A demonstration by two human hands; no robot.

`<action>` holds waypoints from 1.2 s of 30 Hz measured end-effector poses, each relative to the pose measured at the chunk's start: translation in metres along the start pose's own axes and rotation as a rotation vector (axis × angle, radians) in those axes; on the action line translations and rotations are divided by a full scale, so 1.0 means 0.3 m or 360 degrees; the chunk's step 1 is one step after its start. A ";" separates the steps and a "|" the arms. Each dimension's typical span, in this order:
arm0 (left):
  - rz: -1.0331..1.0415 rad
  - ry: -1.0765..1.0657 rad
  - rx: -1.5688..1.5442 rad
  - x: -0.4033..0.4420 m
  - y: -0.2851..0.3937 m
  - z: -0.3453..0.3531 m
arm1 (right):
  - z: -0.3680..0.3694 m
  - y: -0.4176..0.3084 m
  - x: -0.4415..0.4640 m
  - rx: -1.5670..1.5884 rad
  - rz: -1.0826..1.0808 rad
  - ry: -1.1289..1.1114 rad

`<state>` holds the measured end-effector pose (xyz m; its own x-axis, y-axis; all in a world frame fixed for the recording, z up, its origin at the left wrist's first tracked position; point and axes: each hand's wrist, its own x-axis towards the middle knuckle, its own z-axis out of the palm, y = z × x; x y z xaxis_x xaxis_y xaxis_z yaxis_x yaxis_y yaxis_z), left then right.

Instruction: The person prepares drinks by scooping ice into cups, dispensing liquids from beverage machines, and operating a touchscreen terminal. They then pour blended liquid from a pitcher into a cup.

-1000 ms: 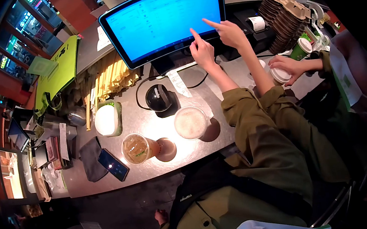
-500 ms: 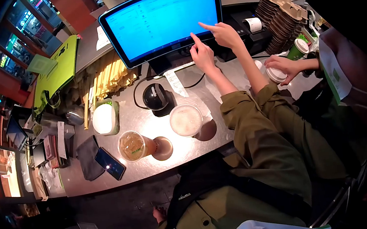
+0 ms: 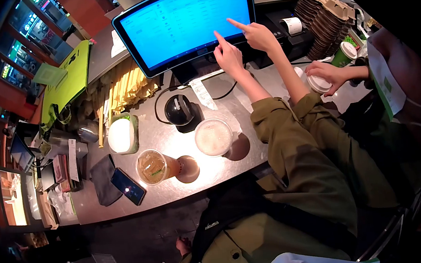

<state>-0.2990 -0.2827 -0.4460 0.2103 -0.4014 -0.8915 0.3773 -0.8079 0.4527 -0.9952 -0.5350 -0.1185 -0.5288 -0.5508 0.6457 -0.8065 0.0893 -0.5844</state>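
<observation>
My right hand (image 3: 228, 56) is raised at the lower part of the lit monitor (image 3: 190, 27). Its index finger stretches toward the screen, the other fingers are bent, and nothing is held. Whether the fingertip touches the glass I cannot tell. Low at the left of my body, my left hand (image 3: 183, 245) hangs, small and dark, its fingers unclear. Beside my right hand, a co-worker's left hand (image 3: 260, 36) also points at the screen. The co-worker's right hand (image 3: 328, 75) rests over a white-lidded cup (image 3: 318, 84).
A black scanner (image 3: 178, 110), a foam-topped drink (image 3: 213, 137), an iced drink (image 3: 153, 167) and a phone (image 3: 128, 186) are on the metal counter (image 3: 196, 196). Wrapped straws (image 3: 130, 86) lie left of the monitor. Stacked cup carriers (image 3: 319, 22) and a receipt printer (image 3: 293, 40) stand right.
My right hand has shifted slightly up and left, its fingertip higher at the screen. The co-worker's pointing finger is slightly higher too. More lines of text show on the screen.
</observation>
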 end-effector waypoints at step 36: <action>0.0029 0.0030 -0.0018 -0.014 0.054 0.041 | 0.010 -0.024 0.041 0.0001 -0.0004 0.0107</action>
<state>-0.3049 -0.2994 -0.4352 0.2342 -0.4075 -0.8827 0.3833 -0.7957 0.4691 -0.9952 -0.5447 -0.1079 -0.5432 -0.4942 0.6788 -0.8079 0.0876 -0.5827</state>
